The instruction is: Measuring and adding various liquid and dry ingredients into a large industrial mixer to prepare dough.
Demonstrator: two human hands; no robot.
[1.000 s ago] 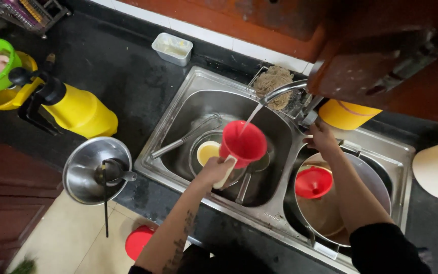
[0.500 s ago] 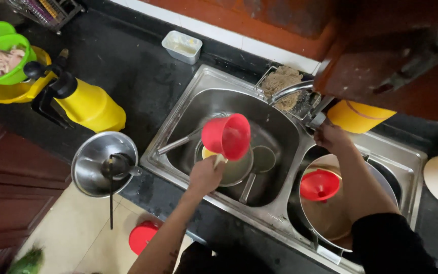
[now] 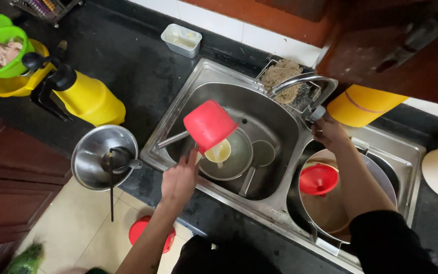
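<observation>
Head camera, looking down on a double steel sink (image 3: 171,122) set in a dark counter: the left hand (image 3: 179,178) grips the handle of a red cup (image 3: 208,124), which is now tipped over with its bottom turned up above the left basin, near that basin's front-left corner. A second ago the cup stood mouth-up under the running tap (image 3: 295,81) and was filling; half a second ago it had swung away and begun to tilt, and no stream shows from the spout now. So the cup looks to be emptying its rinse water into the pan (image 3: 236,152) below. The right hand (image 3: 329,131) has stayed closed on the tap's base at the divider between the basins. A red funnel (image 3: 318,178) sits in the pot (image 3: 376,177) in the right basin, and a yellow jug (image 3: 84,99) stands on the counter to the left.
</observation>
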